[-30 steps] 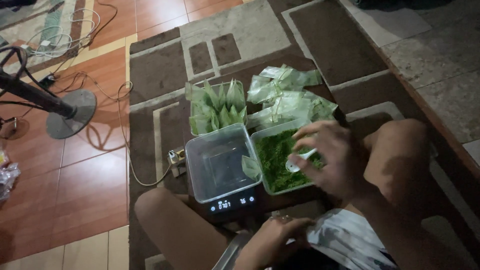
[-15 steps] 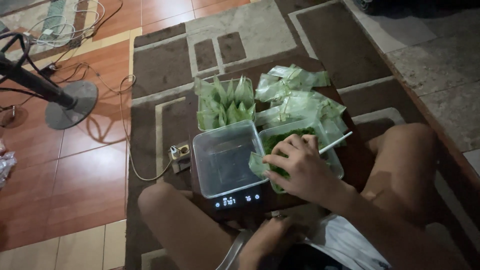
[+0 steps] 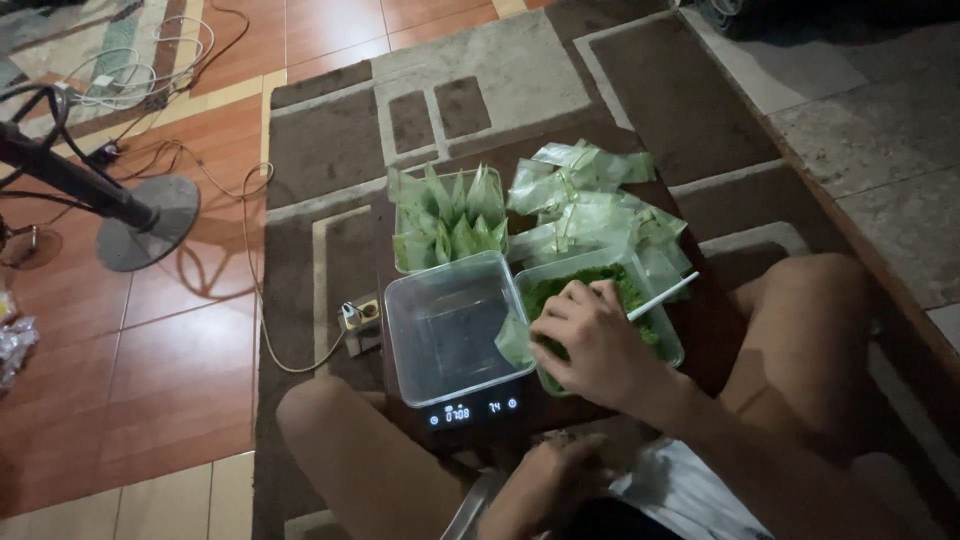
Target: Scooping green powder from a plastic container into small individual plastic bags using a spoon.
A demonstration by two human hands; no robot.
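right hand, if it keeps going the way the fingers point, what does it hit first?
The right hand points left over the clear plastic tub of chopped green leaves. It would probably first meet the small green-filled bag at the tub's edge, then the empty clear container on the black digital scale. Height is unclear.

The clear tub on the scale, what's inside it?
The clear tub looks empty; its dark bottom shows through. The scale sits under it, mostly covered, only its lit front edge showing. The right hand reaches into the neighbouring tub of green bits.
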